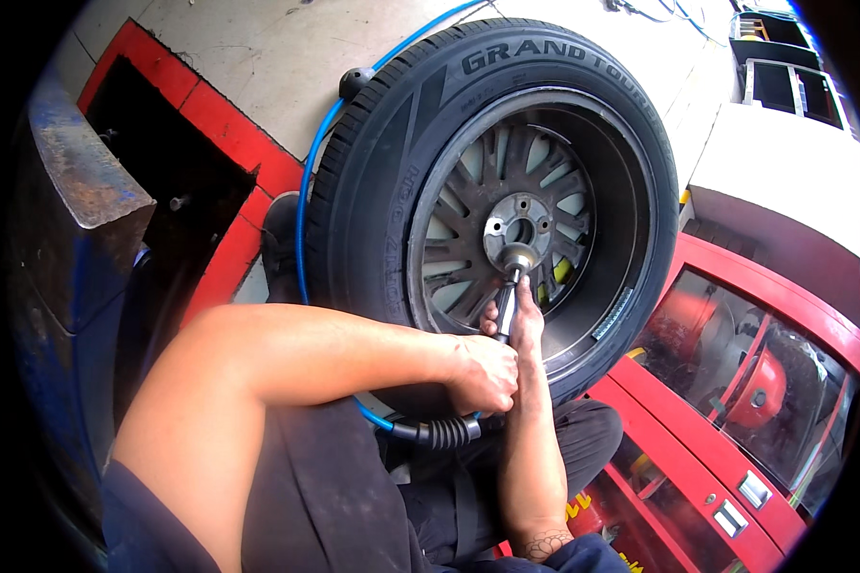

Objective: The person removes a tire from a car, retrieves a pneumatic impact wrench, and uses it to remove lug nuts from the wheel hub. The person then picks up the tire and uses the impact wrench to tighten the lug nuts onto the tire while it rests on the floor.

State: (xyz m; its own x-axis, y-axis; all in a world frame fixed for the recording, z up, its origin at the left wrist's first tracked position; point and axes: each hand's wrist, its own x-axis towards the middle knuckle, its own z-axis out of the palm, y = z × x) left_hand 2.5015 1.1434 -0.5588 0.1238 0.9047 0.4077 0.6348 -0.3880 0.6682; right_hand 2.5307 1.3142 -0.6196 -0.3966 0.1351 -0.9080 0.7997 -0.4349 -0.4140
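Observation:
A black tire (pixel 373 220) on a grey alloy rim stands in front of me, its hollow inner side toward me. My right hand (pixel 527 320) is closed round the front of a slim silver and black air grinder (pixel 506 315). Its round, cup-like head (pixel 517 258) is at the lower edge of the wheel's hub face (pixel 497 225), apparently touching it. Lower down, my left hand (pixel 484 374) makes a fist round the grinder's rear end, which the fingers hide. Near that fist is a black ribbed hose sleeve (pixel 440 433), joined to a blue air hose (pixel 306 210).
Left of the wheel, a red-edged floor pit (pixel 229 119) lies beside a worn blue metal block (pixel 86 162). A red cabinet (pixel 698 449) with glass doors stands close on the right, below a white-topped surface (pixel 784 172). The hose runs along the tire's left side.

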